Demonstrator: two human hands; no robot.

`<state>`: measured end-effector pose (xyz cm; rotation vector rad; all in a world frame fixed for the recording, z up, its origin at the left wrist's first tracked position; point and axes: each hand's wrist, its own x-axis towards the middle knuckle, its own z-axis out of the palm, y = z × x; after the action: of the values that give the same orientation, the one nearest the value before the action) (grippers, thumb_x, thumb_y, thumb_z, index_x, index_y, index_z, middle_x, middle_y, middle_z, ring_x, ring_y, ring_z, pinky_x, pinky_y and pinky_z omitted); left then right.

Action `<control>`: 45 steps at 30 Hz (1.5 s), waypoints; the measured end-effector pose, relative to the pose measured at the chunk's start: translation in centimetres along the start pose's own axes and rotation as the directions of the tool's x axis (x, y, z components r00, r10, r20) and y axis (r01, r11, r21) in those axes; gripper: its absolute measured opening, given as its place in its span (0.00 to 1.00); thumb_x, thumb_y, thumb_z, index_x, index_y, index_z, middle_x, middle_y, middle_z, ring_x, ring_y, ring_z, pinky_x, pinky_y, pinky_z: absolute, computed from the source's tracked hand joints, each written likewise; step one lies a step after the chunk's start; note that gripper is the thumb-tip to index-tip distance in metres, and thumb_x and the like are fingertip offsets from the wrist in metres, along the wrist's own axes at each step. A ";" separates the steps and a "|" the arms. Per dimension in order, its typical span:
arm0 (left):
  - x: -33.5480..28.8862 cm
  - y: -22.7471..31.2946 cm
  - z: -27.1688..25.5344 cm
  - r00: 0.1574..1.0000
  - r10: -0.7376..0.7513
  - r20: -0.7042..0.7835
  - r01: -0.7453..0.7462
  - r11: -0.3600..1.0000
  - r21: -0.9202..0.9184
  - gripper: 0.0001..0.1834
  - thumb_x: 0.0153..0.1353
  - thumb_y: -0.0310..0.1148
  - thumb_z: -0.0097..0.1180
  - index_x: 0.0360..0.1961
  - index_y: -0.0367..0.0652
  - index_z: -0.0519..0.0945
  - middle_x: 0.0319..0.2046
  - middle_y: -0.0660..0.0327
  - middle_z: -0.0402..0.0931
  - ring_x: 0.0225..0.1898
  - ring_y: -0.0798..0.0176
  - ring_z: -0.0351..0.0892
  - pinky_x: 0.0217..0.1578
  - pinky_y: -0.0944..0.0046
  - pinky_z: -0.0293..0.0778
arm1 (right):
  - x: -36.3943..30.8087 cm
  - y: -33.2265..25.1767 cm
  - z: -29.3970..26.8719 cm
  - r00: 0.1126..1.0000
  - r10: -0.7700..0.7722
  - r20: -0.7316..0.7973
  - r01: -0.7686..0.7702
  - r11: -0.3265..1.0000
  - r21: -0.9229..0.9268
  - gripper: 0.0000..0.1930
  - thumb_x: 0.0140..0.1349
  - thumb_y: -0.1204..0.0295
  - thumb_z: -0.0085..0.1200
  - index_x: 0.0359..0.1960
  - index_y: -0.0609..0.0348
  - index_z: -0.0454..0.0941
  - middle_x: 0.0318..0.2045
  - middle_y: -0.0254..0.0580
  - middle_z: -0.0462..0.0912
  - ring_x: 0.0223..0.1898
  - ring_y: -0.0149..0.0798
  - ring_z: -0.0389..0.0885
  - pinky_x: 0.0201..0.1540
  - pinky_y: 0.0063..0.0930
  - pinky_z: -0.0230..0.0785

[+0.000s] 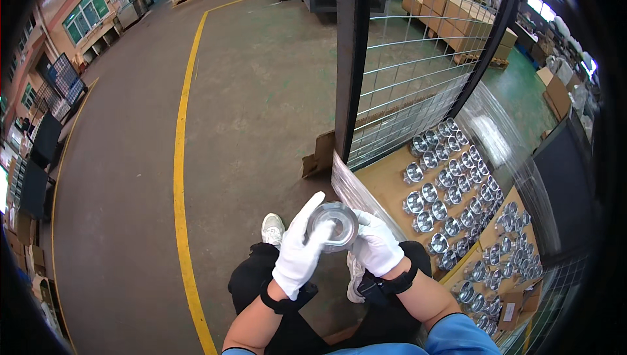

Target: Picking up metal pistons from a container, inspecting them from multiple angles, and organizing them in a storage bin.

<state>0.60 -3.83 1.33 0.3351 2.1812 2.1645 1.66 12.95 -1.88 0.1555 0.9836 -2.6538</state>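
Note:
Between my two white-gloved hands is a round, silvery piston-like metal part [334, 214], held above my knees with its ringed face turned up toward me. My left hand [297, 247] grips it from the left, and some of its fingers, slightly blurred, reach over the face. On the right edge, my right hand [377, 245] is closed round the rim, with its fingertips partly hidden. Beside me on the right, many similar shiny metal parts [439, 210] stand in rows on a brown cardboard sheet [385, 182].
A black post [353, 61] and wire mesh panel [418, 61] rise at the cardboard's far side. Clear plastic wrap [486, 129] runs along its edges. More metal parts [494, 280] stand near right. Cardboard boxes [450, 22] are stacked behind. A yellow line [179, 159] crosses the floor leftward.

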 end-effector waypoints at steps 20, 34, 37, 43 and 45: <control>-0.5 -0.7 -1.0 0.996 -0.068 0.060 0.087 0.904 -0.418 0.32 0.70 0.47 0.44 0.64 0.30 0.66 0.52 0.54 0.77 0.40 0.67 0.79 0.29 0.70 0.76 | -0.6 -0.7 1.1 0.992 0.075 0.097 -0.093 0.978 0.188 0.13 0.70 0.74 0.46 0.53 0.66 0.73 0.49 0.44 0.80 0.52 0.40 0.79 0.57 0.38 0.72; -0.7 -1.0 -0.2 0.998 -0.066 0.006 0.061 0.876 -0.478 0.31 0.68 0.46 0.47 0.60 0.28 0.69 0.52 0.52 0.77 0.47 0.62 0.78 0.42 0.65 0.72 | -0.6 -0.3 0.1 0.992 0.069 0.109 -0.089 0.978 0.189 0.15 0.68 0.75 0.49 0.54 0.67 0.73 0.49 0.43 0.80 0.50 0.36 0.80 0.55 0.34 0.73; -0.6 -1.4 -0.2 0.998 -0.065 0.001 0.057 0.869 -0.491 0.30 0.69 0.46 0.47 0.61 0.30 0.69 0.50 0.54 0.78 0.38 0.68 0.80 0.25 0.72 0.74 | -0.6 -0.3 -0.2 0.991 0.051 0.120 -0.073 0.978 0.193 0.15 0.69 0.75 0.48 0.55 0.68 0.72 0.50 0.44 0.79 0.51 0.37 0.80 0.56 0.34 0.73; -0.2 -1.1 0.1 0.998 -0.066 0.021 0.068 0.870 -0.488 0.31 0.69 0.48 0.48 0.61 0.31 0.69 0.48 0.55 0.79 0.35 0.69 0.79 0.23 0.72 0.72 | -0.7 -0.8 0.1 0.994 0.036 0.104 -0.053 0.985 0.166 0.15 0.69 0.75 0.46 0.55 0.68 0.72 0.50 0.45 0.79 0.52 0.38 0.79 0.56 0.34 0.73; 0.0 -1.0 -0.1 0.997 -0.073 0.011 0.069 0.867 -0.494 0.32 0.68 0.49 0.48 0.61 0.31 0.69 0.48 0.56 0.79 0.35 0.69 0.79 0.23 0.72 0.72 | -0.5 -1.0 0.3 0.993 0.034 0.115 -0.052 0.986 0.158 0.15 0.69 0.75 0.47 0.55 0.68 0.72 0.50 0.45 0.79 0.52 0.38 0.79 0.57 0.34 0.72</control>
<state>0.48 -3.89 0.36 0.2082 1.5201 2.5678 1.81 13.57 -0.96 0.0624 0.7226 -2.6683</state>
